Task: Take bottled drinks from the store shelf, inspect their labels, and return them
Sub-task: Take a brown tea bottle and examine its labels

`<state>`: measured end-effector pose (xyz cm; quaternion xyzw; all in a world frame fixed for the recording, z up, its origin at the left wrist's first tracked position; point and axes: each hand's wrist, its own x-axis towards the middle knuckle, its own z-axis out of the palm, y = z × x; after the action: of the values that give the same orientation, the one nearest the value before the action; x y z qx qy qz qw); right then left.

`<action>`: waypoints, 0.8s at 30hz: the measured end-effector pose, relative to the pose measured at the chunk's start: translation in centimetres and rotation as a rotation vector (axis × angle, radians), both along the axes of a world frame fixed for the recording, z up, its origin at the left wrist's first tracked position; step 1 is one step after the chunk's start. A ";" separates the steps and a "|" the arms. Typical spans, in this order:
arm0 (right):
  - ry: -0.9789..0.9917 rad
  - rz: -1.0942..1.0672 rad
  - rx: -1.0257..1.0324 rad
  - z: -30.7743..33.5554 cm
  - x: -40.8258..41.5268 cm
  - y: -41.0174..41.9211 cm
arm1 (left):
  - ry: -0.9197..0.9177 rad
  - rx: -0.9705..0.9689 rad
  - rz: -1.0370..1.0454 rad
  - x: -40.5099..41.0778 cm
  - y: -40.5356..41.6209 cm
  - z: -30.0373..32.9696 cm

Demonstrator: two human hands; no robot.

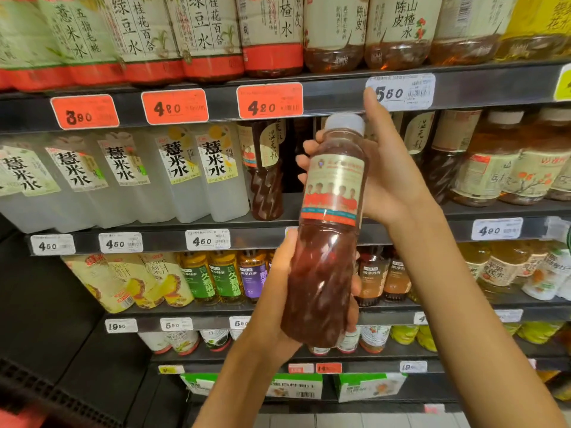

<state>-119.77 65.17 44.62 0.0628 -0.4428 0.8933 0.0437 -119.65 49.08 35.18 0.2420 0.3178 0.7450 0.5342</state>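
A bottle of dark red-brown drink [327, 242] with a pale cap and a label showing several people in red is held upright in front of the shelves. My left hand [278, 291] grips its lower body from the left and below. My right hand [383, 174] wraps round the upper part behind the label, fingertips showing at the bottle's left and the thumb pointing up. On the middle shelf [401, 234] behind it stands a like bottle [265, 171], with a dark gap to its right.
Tiers of bottled drinks fill the rack: clear barley-water bottles [197, 174] at middle left, amber tea bottles [482, 168] at right, juices [213, 278] below. Price tags [268, 101] line the shelf edges. A dark panel [46, 304] bounds the left side.
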 end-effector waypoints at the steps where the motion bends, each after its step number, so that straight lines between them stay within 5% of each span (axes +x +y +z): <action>1: 0.015 0.046 -0.055 0.1 -0.1 -0.1 | -0.075 0.054 -0.066 0.2 0.1 0.0; 4: 0.084 0.132 -0.154 -0.1 -0.3 -0.7 | -0.120 0.111 -0.158 0.7 0.2 -0.2; 6: 0.134 0.125 -0.123 -0.1 -0.4 -1.0 | 0.005 0.018 -0.095 0.6 0.1 -0.7; 12: 0.051 -0.256 0.310 -0.2 0.0 -1.4 | 0.331 -0.291 0.241 -0.4 -0.6 -0.9; 16: 0.009 -0.260 0.360 -0.5 -0.2 -1.5 | 0.244 -0.289 0.277 0.0 -0.6 -0.9; 24: -0.024 -0.059 -0.040 -0.8 -0.8 -2.1 | -0.170 0.020 -0.078 1.8 -1.3 0.3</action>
<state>-120.53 63.05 43.77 0.0380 -0.4269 0.9011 0.0662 -117.88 47.83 35.53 0.1954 0.2541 0.7448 0.5853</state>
